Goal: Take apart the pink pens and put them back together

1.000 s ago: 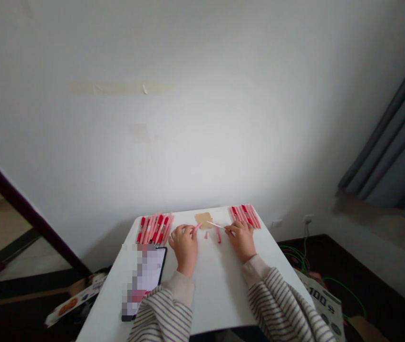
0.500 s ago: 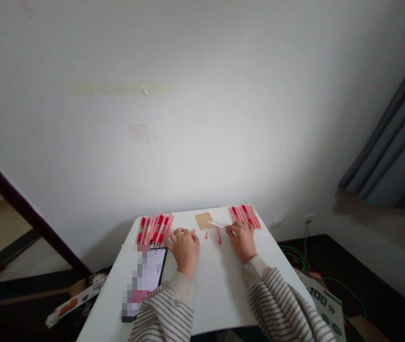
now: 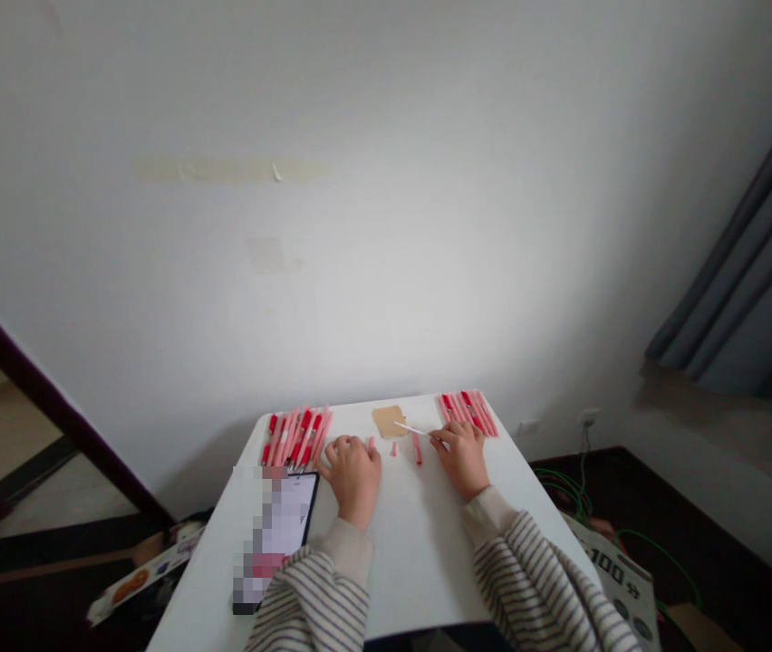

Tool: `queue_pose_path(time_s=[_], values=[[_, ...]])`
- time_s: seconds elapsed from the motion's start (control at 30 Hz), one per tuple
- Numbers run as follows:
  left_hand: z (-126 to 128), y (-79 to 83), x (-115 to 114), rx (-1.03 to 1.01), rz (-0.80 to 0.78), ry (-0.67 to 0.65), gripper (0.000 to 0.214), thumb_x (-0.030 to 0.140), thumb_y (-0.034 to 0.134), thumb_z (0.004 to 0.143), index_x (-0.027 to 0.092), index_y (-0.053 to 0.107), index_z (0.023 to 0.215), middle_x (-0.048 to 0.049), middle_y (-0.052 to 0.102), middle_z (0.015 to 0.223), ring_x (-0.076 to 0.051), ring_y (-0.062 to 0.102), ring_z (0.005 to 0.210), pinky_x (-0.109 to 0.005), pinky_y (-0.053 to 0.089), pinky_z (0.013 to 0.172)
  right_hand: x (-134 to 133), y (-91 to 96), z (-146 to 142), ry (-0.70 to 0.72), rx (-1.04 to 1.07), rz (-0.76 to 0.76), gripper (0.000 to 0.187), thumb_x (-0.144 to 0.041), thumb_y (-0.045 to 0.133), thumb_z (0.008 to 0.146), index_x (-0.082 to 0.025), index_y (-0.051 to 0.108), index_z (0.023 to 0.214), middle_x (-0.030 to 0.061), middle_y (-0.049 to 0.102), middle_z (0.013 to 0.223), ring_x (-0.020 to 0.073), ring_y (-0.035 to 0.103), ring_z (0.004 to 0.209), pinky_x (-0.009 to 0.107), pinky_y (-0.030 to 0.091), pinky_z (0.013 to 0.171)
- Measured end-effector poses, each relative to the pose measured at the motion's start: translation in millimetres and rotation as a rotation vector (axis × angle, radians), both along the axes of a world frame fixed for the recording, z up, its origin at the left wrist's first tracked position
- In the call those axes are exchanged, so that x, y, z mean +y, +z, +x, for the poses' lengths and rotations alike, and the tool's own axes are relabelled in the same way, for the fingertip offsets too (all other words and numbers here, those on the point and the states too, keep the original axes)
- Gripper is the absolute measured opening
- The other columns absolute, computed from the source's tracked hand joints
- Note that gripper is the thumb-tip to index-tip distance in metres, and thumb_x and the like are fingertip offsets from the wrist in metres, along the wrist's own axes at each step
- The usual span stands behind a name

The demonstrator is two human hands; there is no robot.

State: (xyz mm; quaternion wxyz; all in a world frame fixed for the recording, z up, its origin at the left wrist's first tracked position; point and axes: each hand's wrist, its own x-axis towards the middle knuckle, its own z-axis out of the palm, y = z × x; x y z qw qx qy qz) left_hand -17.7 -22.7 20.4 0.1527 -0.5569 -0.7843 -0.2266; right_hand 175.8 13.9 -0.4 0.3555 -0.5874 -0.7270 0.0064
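Observation:
My right hand (image 3: 462, 460) is closed in a pinch on a thin white stick that looks like a pen refill (image 3: 411, 428); its tip points left, over the edge of a tan pad (image 3: 387, 421). My left hand (image 3: 354, 480) rests low over the table with curled fingers, and a small pink pen part (image 3: 371, 442) pokes out at its thumb side. Between the hands lie another small pink piece (image 3: 395, 449) and a pink pen barrel (image 3: 417, 450) with a red end. What lies under my left palm is hidden.
Several pink and red pens (image 3: 294, 436) lie in a row at the back left of the white table (image 3: 419, 561), more pens (image 3: 471, 412) at the back right. A phone (image 3: 284, 534) lies left of my left hand. The wall stands behind the table.
My left hand has shifted very slightly to the right, and the small pink part at its thumb with it. My right hand and the white refill stay in place.

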Motion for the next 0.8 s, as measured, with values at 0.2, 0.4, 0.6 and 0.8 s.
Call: queue_pose_path(time_s=[0.2,0.4,0.6,0.8], values=[[-1.5,-0.5,0.1,0.021,0.015,0.003,0.037,0.036,0.038,0.088,0.016,0.069,0.087,-0.0112,0.059,0.101,-0.028,0.044,0.101,-0.049,0.027,0.089,-0.6,0.9,-0.2,-0.002,0.002,-0.005,0.014,-0.028,0.06,0.087,-0.03,0.073,0.091,0.0023,0.066,0.09,0.0202,0.05,0.097,0.037,0.025,0.093],[-3.5,-0.7,0.7,0.051,0.036,0.023,0.036,0.034,0.037,0.089,0.016,0.068,0.088,-0.0109,0.059,0.101,-0.027,0.044,0.1,-0.049,0.028,0.089,-0.2,1.4,0.0,0.001,0.006,-0.018,0.014,-0.027,0.06,0.087,-0.03,0.073,0.092,0.0022,0.066,0.09,0.0201,0.05,0.098,0.038,0.025,0.094],[-5.7,-1.9,1.7,0.058,0.046,0.017,0.039,0.036,0.035,0.09,0.017,0.069,0.088,-0.0112,0.058,0.101,-0.027,0.044,0.101,-0.049,0.029,0.089,-0.9,1.9,-0.4,-0.003,0.001,-0.017,0.014,-0.027,0.06,0.087,-0.03,0.073,0.092,0.0022,0.066,0.09,0.0206,0.051,0.098,0.038,0.025,0.094],[-6.7,-1.2,2.1,0.039,0.043,0.022,0.039,0.039,0.036,0.09,0.018,0.069,0.089,-0.0118,0.058,0.102,-0.028,0.044,0.103,-0.049,0.03,0.089,-1.3,2.3,-1.1,-0.006,-0.002,-0.018,0.015,-0.027,0.059,0.087,-0.03,0.073,0.093,0.0024,0.066,0.09,0.0207,0.051,0.098,0.038,0.026,0.094]])
